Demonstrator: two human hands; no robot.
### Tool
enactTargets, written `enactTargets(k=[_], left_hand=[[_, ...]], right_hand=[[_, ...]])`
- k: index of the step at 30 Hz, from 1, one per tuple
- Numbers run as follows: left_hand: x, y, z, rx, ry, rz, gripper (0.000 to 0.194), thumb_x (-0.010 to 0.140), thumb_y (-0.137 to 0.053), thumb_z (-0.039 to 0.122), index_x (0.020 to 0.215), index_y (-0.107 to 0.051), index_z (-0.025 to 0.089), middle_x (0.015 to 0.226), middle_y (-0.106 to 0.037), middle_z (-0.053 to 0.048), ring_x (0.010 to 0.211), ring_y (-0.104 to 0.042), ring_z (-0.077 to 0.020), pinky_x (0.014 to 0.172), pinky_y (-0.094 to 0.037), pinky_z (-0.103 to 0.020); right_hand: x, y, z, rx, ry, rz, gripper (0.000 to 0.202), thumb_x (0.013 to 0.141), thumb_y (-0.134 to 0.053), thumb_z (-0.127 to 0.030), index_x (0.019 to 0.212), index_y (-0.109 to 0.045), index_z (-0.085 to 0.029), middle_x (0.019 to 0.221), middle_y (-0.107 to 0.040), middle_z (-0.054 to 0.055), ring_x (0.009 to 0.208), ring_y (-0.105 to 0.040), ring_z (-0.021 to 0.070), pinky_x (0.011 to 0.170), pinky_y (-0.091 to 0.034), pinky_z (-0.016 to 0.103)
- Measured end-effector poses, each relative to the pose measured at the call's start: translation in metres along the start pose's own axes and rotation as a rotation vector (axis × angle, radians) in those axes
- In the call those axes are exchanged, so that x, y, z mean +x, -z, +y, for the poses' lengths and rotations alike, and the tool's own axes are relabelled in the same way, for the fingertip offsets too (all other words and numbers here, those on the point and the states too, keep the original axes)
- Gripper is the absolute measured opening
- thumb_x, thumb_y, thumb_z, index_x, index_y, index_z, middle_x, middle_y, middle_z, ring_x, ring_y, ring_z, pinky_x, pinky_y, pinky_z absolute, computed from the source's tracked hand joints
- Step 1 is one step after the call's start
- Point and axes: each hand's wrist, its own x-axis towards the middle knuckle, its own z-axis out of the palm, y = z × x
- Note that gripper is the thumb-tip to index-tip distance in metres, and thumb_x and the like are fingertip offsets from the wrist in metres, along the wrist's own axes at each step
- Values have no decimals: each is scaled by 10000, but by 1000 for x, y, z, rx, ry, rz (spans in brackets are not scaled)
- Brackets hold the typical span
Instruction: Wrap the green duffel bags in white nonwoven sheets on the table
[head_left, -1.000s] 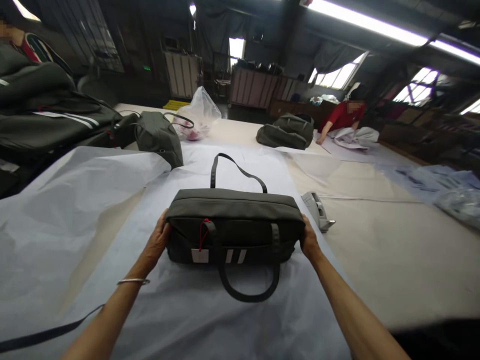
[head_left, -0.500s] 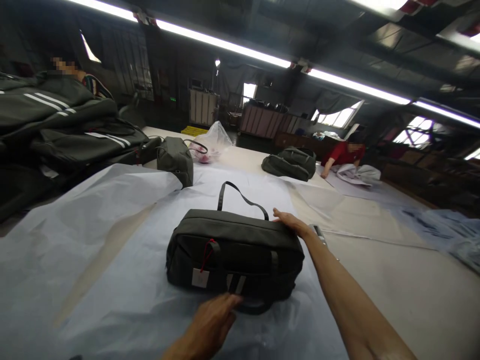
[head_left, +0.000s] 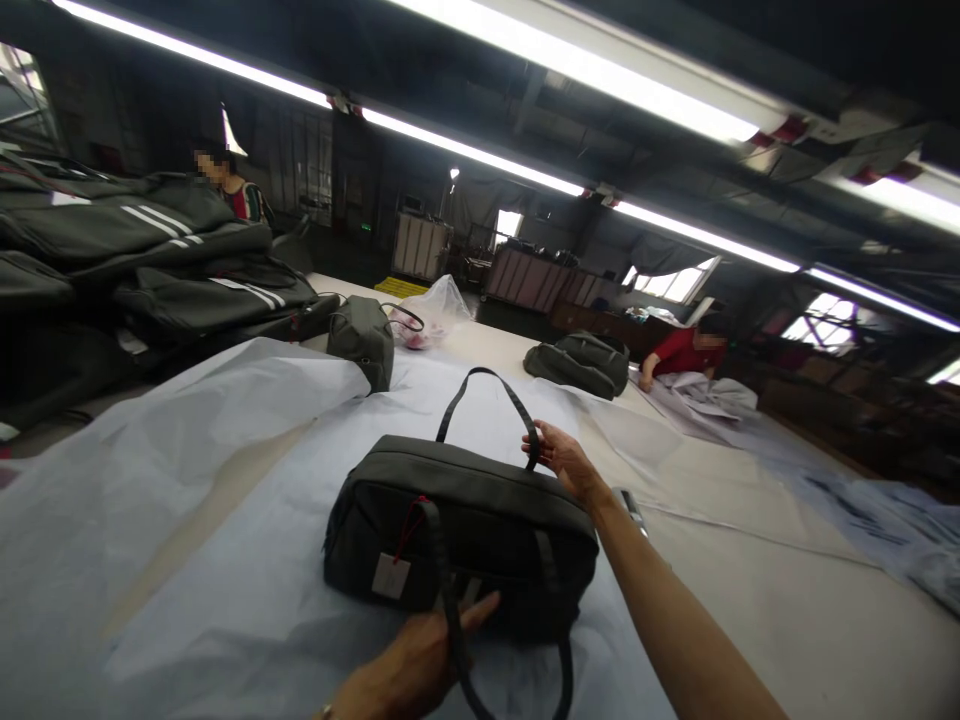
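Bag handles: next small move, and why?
Probably close the right hand on the far handle: the hand is at that handle's right side but looks loosely open, while the left hand is at the near handle.

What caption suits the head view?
Left hand at near handle, right hand at far handle of a dark bag.

- Heap of dark bags (head_left: 157,240) at the left, some with white stripes
- Dark bag (head_left: 366,335) standing at the heap's right end, near a see-through plastic sack (head_left: 442,310) with reddish things inside
- Another dark bag (head_left: 577,365) farther right
- Person in red (head_left: 679,350) leaning over pale crumpled material (head_left: 705,395)
- Person in a striped top (head_left: 246,202) behind the heap
- Lit tube lights (head_left: 472,150) overhead
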Motion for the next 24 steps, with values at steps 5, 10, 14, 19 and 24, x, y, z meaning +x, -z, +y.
enactTargets(k=[5,10,14,19,24], left_hand=[[10,115,110,-190,-135,198,796,856,-610,333,1524,-178,347,1465,-472,-67,1318,-471,-253,1122,-381,-429],[37,204,129,165,-223,348,559,917,-538,407,1433,-415,231,1487,-435,-111,1360,-411,-277,1122,-363,-441],[52,208,109,517,-175,49,427,837,-655,410,1223,-613,233,1153,-683,-98,1152,-584,-325,964,-465,-436],[37,174,113,508,-155,-55,210,888,-592,351,1019,-650,197,866,-713,-50,812,-677,-231,726,-490,-291],[22,107,107,464,-238,11,316,891,-608,336,1185,-563,232,1023,-696,-35,939,-651,-227,865,-489,-347]], right_hand=[[-58,-16,-26,-434,146,-330,411,849,-606,-545,1092,-684,-222,961,-721,52,889,-650,227,886,-492,390],[-116,-16,-49,-614,58,-633,477,935,-415,-586,1068,-729,-251,991,-731,51,1053,-624,270,1012,-421,425],[-135,0,-64,-463,3,-629,613,878,-452,-674,1259,-636,-231,987,-728,88,1037,-638,280,968,-454,424],[-123,-4,-58,-369,40,-450,394,739,-739,-535,893,-730,-172,790,-683,36,738,-624,163,715,-503,287],[-53,-21,-42,-144,144,-39,519,693,-733,-626,917,-634,-169,568,-521,-51,464,-436,82,449,-379,221]])
